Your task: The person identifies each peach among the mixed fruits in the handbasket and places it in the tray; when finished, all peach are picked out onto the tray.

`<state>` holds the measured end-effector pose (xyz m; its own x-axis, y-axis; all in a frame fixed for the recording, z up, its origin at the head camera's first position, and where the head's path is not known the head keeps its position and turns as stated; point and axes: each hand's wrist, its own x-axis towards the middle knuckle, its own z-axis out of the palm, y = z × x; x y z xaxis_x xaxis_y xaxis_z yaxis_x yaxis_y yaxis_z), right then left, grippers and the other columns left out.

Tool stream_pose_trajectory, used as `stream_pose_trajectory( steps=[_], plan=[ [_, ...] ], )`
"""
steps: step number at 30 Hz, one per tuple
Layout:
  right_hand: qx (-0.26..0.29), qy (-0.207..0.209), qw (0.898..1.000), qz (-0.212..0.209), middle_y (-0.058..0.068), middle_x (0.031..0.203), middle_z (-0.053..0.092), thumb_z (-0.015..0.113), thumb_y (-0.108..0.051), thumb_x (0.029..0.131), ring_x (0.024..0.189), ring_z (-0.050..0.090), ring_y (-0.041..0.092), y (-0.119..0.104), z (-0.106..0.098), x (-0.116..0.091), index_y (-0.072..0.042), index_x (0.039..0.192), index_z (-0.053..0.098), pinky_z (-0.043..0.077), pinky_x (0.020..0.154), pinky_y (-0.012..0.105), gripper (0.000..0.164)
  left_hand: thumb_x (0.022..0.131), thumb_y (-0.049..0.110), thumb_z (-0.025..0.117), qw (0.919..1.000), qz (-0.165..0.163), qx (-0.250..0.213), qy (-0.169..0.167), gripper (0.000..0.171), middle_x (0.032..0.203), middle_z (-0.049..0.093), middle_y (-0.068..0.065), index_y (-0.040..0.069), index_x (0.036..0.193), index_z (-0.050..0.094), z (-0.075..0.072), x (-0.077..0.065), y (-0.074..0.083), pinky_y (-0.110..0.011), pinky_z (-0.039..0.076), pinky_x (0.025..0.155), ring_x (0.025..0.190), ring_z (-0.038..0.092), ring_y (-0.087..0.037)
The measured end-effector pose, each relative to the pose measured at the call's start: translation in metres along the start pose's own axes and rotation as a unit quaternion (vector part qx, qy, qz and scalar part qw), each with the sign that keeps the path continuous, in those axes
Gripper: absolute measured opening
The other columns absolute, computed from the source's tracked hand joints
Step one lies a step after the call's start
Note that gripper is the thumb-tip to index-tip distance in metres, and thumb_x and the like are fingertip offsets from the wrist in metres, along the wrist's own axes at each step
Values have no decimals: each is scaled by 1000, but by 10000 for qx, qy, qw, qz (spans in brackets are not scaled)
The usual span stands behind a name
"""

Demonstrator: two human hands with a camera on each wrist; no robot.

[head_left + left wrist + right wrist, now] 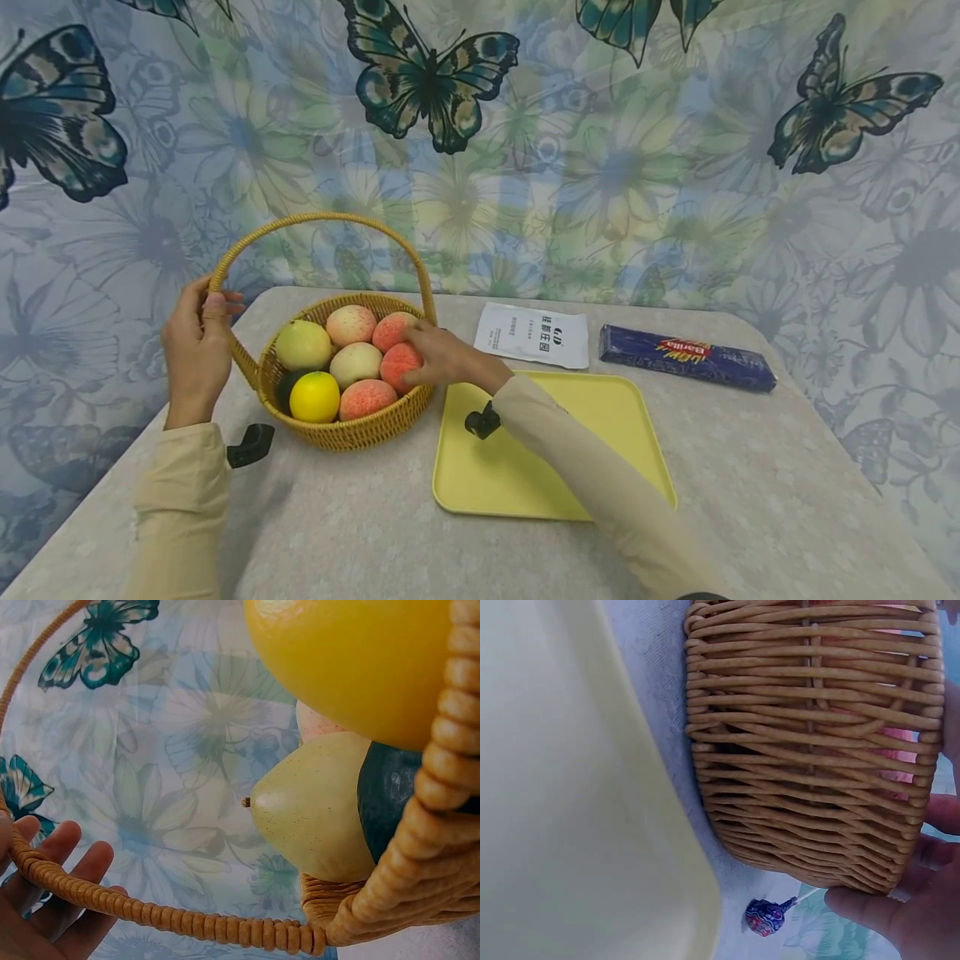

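Note:
On the table's left side stands a wicker basket with a tall arched handle. My left hand grips the handle's left side, thumb in front and fingers behind. Inside the basket lie a yellow-green pear, a bright yellow round fruit, a pale green fruit, a dark green smooth thing and several pink-red peaches. Over the basket's right rim reaches my right hand, its thumb and fingers around a red peach. Its fingertips are partly hidden in the right wrist view.
Right of the basket lies a yellow tray, partly under my right forearm. Behind it are a white printed packet and a dark blue Barilla pack. A wrapped lollipop lies beyond the basket. A butterfly-print curtain hangs behind the table.

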<state>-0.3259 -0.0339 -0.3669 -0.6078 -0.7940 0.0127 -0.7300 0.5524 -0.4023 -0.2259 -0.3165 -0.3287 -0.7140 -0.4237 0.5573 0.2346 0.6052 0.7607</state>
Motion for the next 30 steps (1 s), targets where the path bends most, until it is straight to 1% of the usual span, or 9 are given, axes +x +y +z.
stream_pose_trajectory(
  steps=[6, 9, 12, 15, 17, 19, 21, 28, 30],
  plan=[
    [210, 372, 9991, 6, 13, 139, 42, 70, -38, 84, 119, 50, 23, 5, 2, -2, -4, 142, 43, 44, 96, 33, 72, 104, 31, 36, 9999, 114, -40, 63, 39, 103, 58, 9, 17, 136, 52, 0, 1, -2, -20, 42, 82, 94, 54, 2],
    [305, 496, 9983, -48, 14, 139, 43, 69, -37, 84, 121, 49, 24, 6, 2, -3, -5, 139, 48, 44, 96, 34, 67, 104, 31, 37, 9998, 178, -77, 95, 38, 103, 58, 9, 17, 135, 52, 1, 2, -2, -20, 41, 82, 94, 55, 1],
    [457, 613, 9970, -109, 12, 138, 47, 67, -35, 86, 120, 50, 23, 7, 3, -4, -6, 137, 50, 46, 93, 32, 62, 104, 30, 37, 9997, 182, -80, 103, 38, 103, 58, 8, 17, 136, 52, 1, 2, -2, -20, 42, 82, 94, 55, 1],
    [744, 707, 9945, -202, 9, 131, 55, 66, -32, 87, 110, 58, 19, 9, 3, -6, -6, 139, 49, 49, 85, 28, 60, 104, 30, 37, 9998, 176, -56, 110, 38, 103, 59, 7, 18, 136, 52, 1, 2, -2, -20, 42, 82, 94, 55, 2],
    [839, 748, 9933, -254, 8, 128, 58, 66, -31, 89, 105, 60, 16, 9, 4, -7, -5, 140, 47, 49, 83, 26, 61, 104, 31, 37, 9998, 184, -43, 113, 38, 103, 58, 8, 17, 135, 52, 1, 2, -1, -19, 43, 82, 94, 55, 2],
    [900, 757, 9927, -273, 8, 128, 58, 66, -31, 89, 105, 61, 17, 9, 4, -8, -4, 141, 45, 49, 85, 27, 62, 104, 30, 37, 9998, 190, -35, 111, 38, 103, 58, 8, 17, 136, 52, 1, 2, -1, -19, 43, 82, 93, 55, 2],
    [843, 748, 9932, -290, 9, 134, 54, 65, -32, 90, 112, 58, 17, 9, 4, -10, -4, 143, 42, 47, 90, 28, 64, 104, 30, 37, 9998, 186, -36, 100, 38, 102, 58, 9, 17, 136, 52, 1, 2, -2, -19, 43, 82, 93, 55, 3],
    [865, 818, 9918, -462, 9, 131, 54, 64, -34, 92, 89, 57, 15, 5, -4, -16, -6, 146, 38, 46, 81, 30, 66, 104, 31, 37, 9998, 177, 10, 110, 38, 102, 58, 12, 18, 135, 53, 1, 2, -3, -19, 44, 81, 92, 55, 4],
    [923, 929, 9903, -463, 11, 136, 50, 64, -34, 91, 102, 58, 17, 5, -5, -18, -6, 146, 39, 47, 86, 32, 67, 104, 31, 37, 9998, 174, 36, 111, 38, 102, 58, 11, 19, 135, 53, 1, 2, -3, -19, 44, 81, 92, 55, 4]
  ],
)
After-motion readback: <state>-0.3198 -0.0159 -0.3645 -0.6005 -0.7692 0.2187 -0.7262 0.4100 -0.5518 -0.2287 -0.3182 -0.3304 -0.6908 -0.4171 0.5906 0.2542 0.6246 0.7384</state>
